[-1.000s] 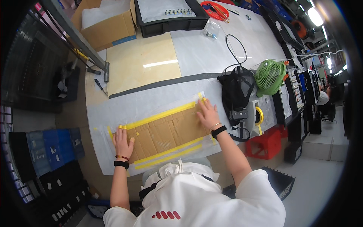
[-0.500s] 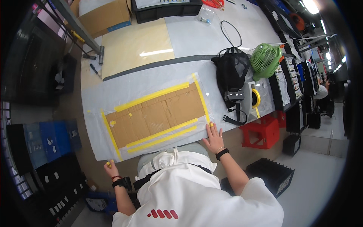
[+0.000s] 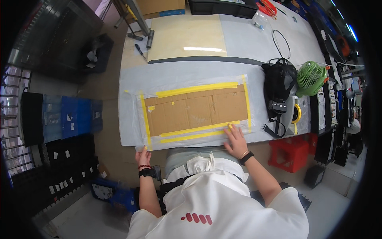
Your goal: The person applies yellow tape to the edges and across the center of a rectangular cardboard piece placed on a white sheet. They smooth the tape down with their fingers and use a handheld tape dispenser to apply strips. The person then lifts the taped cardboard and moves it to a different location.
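A flat brown cardboard sheet [image 3: 195, 109] lies on the white-covered table, with strips of yellow tape [image 3: 199, 89] along its sides. Translucent plastic sheet [image 3: 191, 144] shows around it and reaches the table's front edge. At the sheet's front left corner my left hand [image 3: 143, 157] has its fingers closed on the plastic, a yellow wrap on one fingertip. My right hand [image 3: 237, 142] rests with fingers spread on the plastic near the cardboard's front right corner, beside the front tape strips. One of its fingertips is also wrapped in yellow.
Right of the cardboard lie a black mesh bag [image 3: 280, 79], a green fan [image 3: 312, 77] and a yellow tape roll [image 3: 297, 113]. A red stool [image 3: 288, 155] stands below the table's edge. Far left, a marker [image 3: 139, 49] lies near a metal post. A black tray [image 3: 223, 8] sits at the back.
My left hand has come up from beside the table's corner to the plastic's front left corner. The right hand has shifted left along the front edge. The whole view has turned.
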A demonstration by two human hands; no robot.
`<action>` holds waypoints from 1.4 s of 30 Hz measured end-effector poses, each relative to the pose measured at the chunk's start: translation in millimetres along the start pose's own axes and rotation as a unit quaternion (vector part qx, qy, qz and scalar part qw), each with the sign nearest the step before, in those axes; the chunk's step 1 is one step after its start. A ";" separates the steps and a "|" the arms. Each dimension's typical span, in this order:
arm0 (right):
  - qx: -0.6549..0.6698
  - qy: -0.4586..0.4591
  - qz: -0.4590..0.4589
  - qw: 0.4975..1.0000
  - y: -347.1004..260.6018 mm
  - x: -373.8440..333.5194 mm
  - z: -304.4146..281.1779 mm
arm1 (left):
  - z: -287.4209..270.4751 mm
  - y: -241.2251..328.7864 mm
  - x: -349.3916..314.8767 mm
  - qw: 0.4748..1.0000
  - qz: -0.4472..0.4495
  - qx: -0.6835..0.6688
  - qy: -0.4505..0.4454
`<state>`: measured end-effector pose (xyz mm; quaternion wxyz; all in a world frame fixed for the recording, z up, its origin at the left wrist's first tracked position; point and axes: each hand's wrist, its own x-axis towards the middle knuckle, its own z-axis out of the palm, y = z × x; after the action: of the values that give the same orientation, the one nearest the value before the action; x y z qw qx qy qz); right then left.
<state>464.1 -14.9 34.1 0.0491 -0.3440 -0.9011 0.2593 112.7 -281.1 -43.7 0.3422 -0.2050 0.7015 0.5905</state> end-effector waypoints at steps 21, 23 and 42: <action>0.105 -0.191 -0.218 0.951 -148.2 330.0 54.9 | -6.9 -27.1 21.9 0.960 0.266 -0.013 -0.081; 0.144 -0.210 -0.175 0.951 -161.9 380.3 72.5 | 0.9 -18.8 17.4 0.951 0.307 -0.001 -0.030; 0.081 -0.261 -0.439 0.856 -192.2 443.2 112.9 | -10.2 -7.5 3.5 0.859 0.442 0.257 0.022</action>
<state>-16.4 101.3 -6.7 -0.0515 0.1729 -0.9140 0.3633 113.1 -292.3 -50.7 0.0706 0.2086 0.8527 0.4737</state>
